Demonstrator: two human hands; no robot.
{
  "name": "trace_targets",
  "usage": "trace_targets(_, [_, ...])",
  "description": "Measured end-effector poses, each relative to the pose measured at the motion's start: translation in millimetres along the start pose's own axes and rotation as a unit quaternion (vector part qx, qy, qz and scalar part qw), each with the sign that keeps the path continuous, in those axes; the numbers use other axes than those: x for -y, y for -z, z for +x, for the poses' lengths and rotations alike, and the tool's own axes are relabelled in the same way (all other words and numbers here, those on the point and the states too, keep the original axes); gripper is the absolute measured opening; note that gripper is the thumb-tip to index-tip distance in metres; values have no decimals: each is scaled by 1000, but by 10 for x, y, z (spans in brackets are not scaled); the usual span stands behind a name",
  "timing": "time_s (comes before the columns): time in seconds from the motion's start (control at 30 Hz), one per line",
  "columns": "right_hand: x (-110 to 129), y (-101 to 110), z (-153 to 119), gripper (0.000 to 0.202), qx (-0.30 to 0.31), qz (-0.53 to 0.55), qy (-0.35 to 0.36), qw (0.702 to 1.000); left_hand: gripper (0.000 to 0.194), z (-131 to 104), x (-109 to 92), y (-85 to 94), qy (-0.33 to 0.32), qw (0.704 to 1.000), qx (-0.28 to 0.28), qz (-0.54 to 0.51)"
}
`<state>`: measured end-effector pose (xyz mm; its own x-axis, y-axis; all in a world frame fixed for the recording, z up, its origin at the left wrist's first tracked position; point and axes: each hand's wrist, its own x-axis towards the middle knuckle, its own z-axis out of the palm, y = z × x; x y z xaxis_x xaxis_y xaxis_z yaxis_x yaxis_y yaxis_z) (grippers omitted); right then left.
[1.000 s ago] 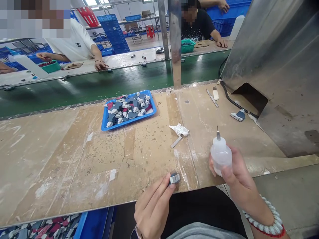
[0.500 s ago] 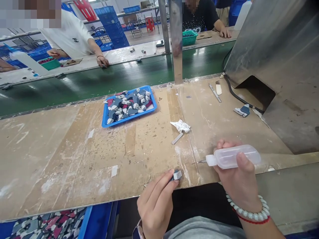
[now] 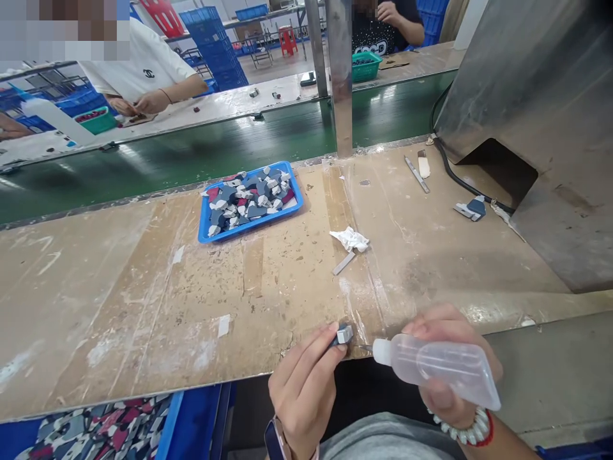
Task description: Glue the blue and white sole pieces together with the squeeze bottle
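Observation:
Near the table's front edge, my left hand [image 3: 309, 374] pinches a small grey-blue and white plastic part [image 3: 343, 334] between thumb and fingers. My right hand [image 3: 454, 358] is wrapped round a translucent squeeze bottle [image 3: 440, 367] with a white cap and a thin needle tip. The bottle lies tilted on its side, its needle pointing left at the part; whether the tip touches it I cannot tell. Beyond my hands, a crumpled white tissue [image 3: 352, 239] and a short flat metal strip [image 3: 343, 263] lie on the table.
A blue tray [image 3: 203, 223] of small grey, white and maroon parts sits on the brown table [image 3: 143, 306]. A blade [image 3: 416, 174], a brush [image 3: 424, 165] and another part [image 3: 472, 208] lie near a metal housing [image 3: 536, 83]. Behind runs a green conveyor [image 3: 191, 150], with co-workers beyond.
My right hand has brought the bottle left and down, its needle now close to the part. My left hand stays nearly still. A co-worker's hands across the conveyor have come together.

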<state>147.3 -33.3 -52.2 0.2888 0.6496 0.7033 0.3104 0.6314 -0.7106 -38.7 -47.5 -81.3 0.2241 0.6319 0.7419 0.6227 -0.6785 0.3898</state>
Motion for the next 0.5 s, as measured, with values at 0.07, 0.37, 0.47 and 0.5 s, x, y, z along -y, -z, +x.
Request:
trace_targets(0.07, [33,-14,66,23,6,-21,30,999,33,14,-6,-3,-3,1000,-2,-1])
trace_targets(0.37, [39,-45,83,30,14,-37,50,998,26,89,-39,-1,-1,1000,-12,-3])
trace_targets(0.47, [-8,-18,-3,29,26,-40,63,997,25,89,-39,-3,1,1000,-12,-4])
trace_targets(0.5, [-24,0,-30,28,38,-41,70,996,25,81,-35,-3,0,1000,-11,-6])
